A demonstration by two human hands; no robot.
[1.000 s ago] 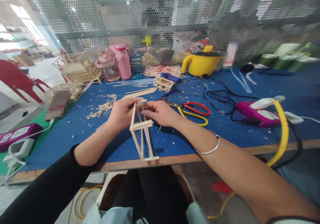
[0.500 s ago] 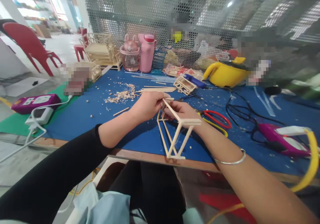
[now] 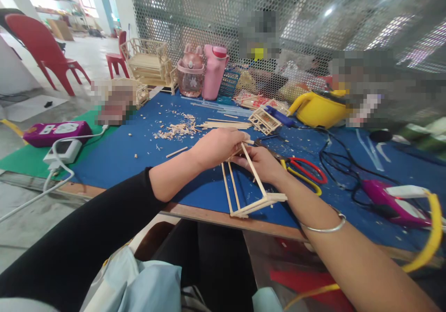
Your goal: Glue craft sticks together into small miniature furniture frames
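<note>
A frame of thin wooden sticks (image 3: 254, 172) is held at its far end, tilted, above the blue table top (image 3: 195, 191). My left hand (image 3: 225, 147) closes on that far end from the left, its fingertips bent over the sticks. My right hand (image 3: 261, 163) grips the same end from the right and below, with its fingers partly hidden behind the frame. The near end of the frame hangs close to the table's front edge. A pair of scissors (image 3: 308, 167) with red and yellow handles lies just right of my right hand.
Wood chips (image 3: 181, 127) and loose sticks (image 3: 225, 124) lie beyond my hands. A small stick model (image 3: 265, 120), a blue glue gun (image 3: 279, 116) and a yellow pot (image 3: 318, 110) stand behind. Pink bottles (image 3: 214, 73) are at the back. Black cables (image 3: 334, 163) run on the right.
The stick frame has turned in my hands: its near end has tipped over to the right and lower. Both hands remain on its far end. The camera view has shifted slightly.
</note>
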